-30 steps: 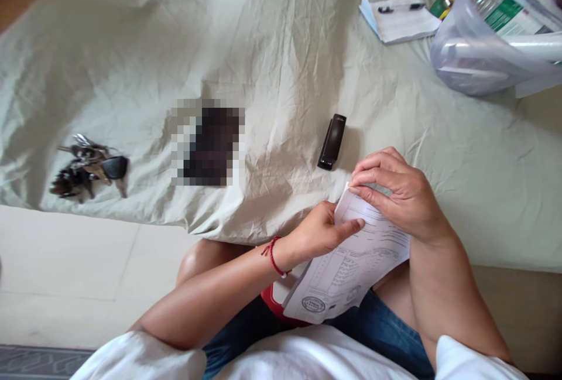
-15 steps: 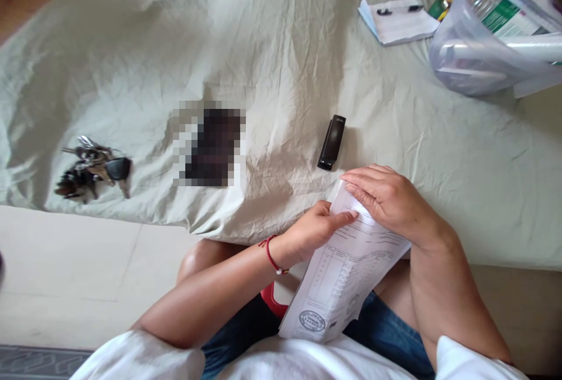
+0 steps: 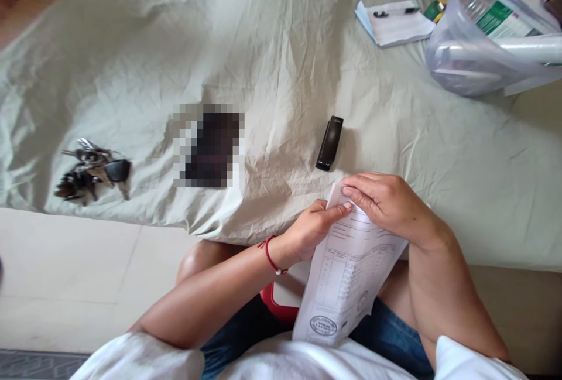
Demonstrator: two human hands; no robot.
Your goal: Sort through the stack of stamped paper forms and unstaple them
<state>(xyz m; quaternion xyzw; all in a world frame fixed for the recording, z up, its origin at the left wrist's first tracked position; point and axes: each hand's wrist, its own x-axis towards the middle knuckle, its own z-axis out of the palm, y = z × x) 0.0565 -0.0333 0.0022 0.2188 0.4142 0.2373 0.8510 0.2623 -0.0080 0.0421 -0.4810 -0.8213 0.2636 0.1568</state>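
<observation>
Printed paper sheets [image 3: 346,274] with a table and a round stamp hang over my lap, their upper edge near the cloth's edge. My left hand [image 3: 318,225], with a red cord bracelet on the wrist, grips their left side, thumb on top and fingers hidden behind. Across the top right corner lies my right hand [image 3: 384,198], its fingers bent over the paper's upper edge and its thumb on the printed face. Just beyond the hands, a black stapler [image 3: 329,143] rests on the cloth, apart from the paper.
A greenish cloth [image 3: 272,64] covers the surface. On it lie a bunch of keys [image 3: 92,169], a pixelated dark object [image 3: 213,149] and a paper pad [image 3: 401,24] with a pen [image 3: 395,12]. A translucent bin [image 3: 465,64] holding papers and a bottle stands at right.
The lower end of the sheets has swung a little to the right, and their top has shifted slightly left. Both hands keep hold of the paper.
</observation>
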